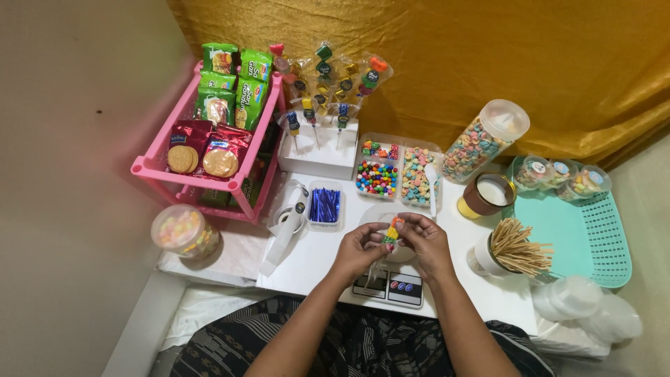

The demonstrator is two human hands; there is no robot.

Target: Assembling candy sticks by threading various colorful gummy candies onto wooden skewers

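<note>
left hand [358, 249], right hand [427, 241], pinching candy skewer [391, 234]

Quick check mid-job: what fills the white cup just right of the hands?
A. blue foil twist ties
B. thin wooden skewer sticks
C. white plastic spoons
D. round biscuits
B: the white cup beside the right hand bristles with thin wooden skewer sticks, fanned out toward the mint-green plastic tray.
</note>
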